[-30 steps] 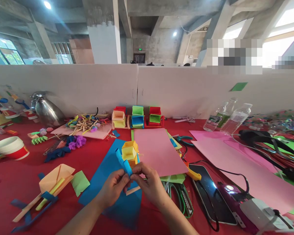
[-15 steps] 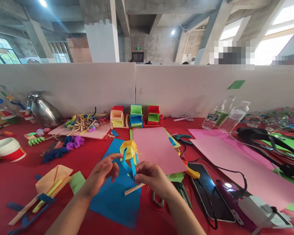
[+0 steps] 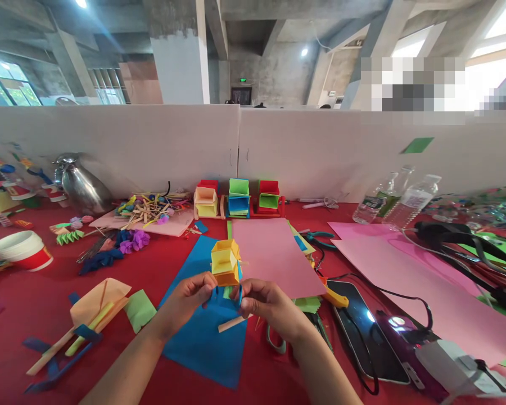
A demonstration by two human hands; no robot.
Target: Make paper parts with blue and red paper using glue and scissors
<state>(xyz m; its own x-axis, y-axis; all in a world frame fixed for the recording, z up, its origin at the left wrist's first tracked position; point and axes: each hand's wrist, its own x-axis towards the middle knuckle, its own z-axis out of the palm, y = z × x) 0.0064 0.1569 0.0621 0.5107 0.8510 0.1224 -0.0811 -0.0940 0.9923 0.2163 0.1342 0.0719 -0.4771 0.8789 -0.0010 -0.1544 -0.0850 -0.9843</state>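
Note:
My left hand (image 3: 190,301) and my right hand (image 3: 266,308) face each other low over the blue paper sheet (image 3: 206,360). Between them is a bent blue paper strip (image 3: 240,296), its ends pinched in the fingertips of both hands; part of it is hidden by the fingers. Right behind the fingertips stands a yellow folded-paper piece with open box shapes (image 3: 225,263). A pale wooden stick (image 3: 231,324) lies on the blue sheet, close to my right hand. Scissor handles (image 3: 276,342) show beside my right wrist.
Three coloured paper box stacks (image 3: 239,198) stand by the white partition (image 3: 152,140). Pink paper (image 3: 274,253), a phone (image 3: 369,332) and a cabled power adapter (image 3: 455,365) are at right. At left lie an orange paper piece with blue strips (image 3: 99,301) and a paper cup (image 3: 19,247).
My left hand has moved right and down and now pinches the blue strip, where its fingers were loose before. The strip, upright and angled earlier, is lower between both hands. The view shifted slightly.

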